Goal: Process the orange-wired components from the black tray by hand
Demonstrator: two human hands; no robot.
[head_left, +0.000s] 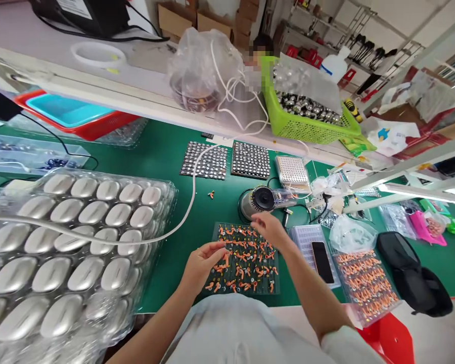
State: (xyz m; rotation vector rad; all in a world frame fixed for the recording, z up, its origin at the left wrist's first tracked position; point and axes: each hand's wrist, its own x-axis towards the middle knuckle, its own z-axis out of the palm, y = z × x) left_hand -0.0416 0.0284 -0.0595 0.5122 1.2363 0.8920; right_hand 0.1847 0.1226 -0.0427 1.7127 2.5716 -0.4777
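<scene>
A dark tray studded with several small orange parts lies on the green table in front of me. My left hand rests at the tray's left edge, fingers pinched together over the orange parts. My right hand hovers over the tray's far right corner, fingers curled and slightly blurred. Whether either pinch holds a part is too small to tell. Just beyond my right hand stands a round metal device with a dark opening.
Clear blister trays of silver oval shells are stacked at left, with a white cable across them. Trays of small metal discs lie farther back. A phone, a second tray of orange parts, and a black bag sit at right. A green basket stands on the shelf.
</scene>
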